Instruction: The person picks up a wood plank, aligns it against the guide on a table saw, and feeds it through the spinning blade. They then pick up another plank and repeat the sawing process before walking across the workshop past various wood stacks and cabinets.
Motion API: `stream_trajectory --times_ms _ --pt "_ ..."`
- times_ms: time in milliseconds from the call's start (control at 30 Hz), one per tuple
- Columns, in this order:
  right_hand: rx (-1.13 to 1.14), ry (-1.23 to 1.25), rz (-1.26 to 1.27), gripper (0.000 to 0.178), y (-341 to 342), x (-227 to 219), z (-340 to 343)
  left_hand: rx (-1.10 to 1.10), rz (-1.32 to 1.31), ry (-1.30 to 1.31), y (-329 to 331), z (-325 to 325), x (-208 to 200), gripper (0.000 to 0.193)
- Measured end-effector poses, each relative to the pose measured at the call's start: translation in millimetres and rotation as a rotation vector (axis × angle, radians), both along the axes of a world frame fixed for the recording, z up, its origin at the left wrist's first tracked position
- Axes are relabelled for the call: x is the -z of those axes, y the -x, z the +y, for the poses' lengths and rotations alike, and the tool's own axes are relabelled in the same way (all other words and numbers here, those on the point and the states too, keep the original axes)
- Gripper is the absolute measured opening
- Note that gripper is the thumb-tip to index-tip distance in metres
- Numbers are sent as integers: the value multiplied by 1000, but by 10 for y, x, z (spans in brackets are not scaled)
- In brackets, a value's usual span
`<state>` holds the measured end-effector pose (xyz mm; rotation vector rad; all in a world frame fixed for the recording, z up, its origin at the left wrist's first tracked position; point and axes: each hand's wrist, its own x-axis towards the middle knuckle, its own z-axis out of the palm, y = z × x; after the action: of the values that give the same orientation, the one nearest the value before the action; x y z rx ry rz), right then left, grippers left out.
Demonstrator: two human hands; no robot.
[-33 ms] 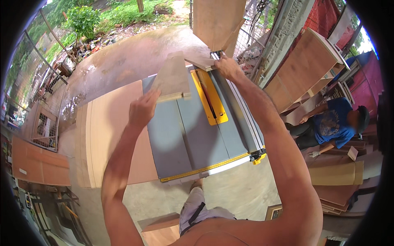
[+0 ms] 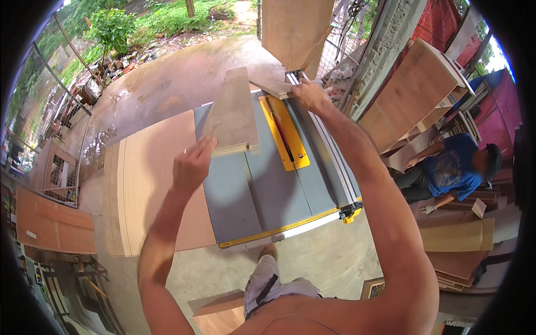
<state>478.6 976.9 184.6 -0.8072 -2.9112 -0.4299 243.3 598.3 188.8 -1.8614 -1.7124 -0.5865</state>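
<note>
Left hand [image 2: 193, 163] grasping tapered wooden board [image 2: 231, 114]; right hand [image 2: 310, 94] gripping narrow wood strip [image 2: 272, 86]; smooth grey tabletop [image 2: 228, 195]

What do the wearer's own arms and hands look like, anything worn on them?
The left hand and right hand wear no gloves. The left arm and right arm have no sleeves, and no watch or band shows.

Green shrub [image 2: 111, 29], upper left, concrete post [image 2: 389, 58], upper right, wooden cabinet [image 2: 412, 92] beside it, person in blue shirt and dark cap [image 2: 453, 167], right, brown wooden panel [image 2: 54, 220], left
</note>
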Motion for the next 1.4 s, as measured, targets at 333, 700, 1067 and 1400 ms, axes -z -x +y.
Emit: stream_trajectory --times_ms 333,700,1067,1400 --pt "-78 -28 -30 21 -175 -1019 -567 -69 -48 -1 -989 -1871 511 30" --pt "-379 -168 331 20 -2059 -2231 -2843 -210 -166 -32 -1904 -2822 1579 31" --pt "-267 -314 351 42 -3532 -2987 -4937 58 -1087 72 -2738 -2033 589 61" --pt "-216 -423 251 31 -3292 -2410 -5982 451 -2596 200 -2258 -347 -297 44"
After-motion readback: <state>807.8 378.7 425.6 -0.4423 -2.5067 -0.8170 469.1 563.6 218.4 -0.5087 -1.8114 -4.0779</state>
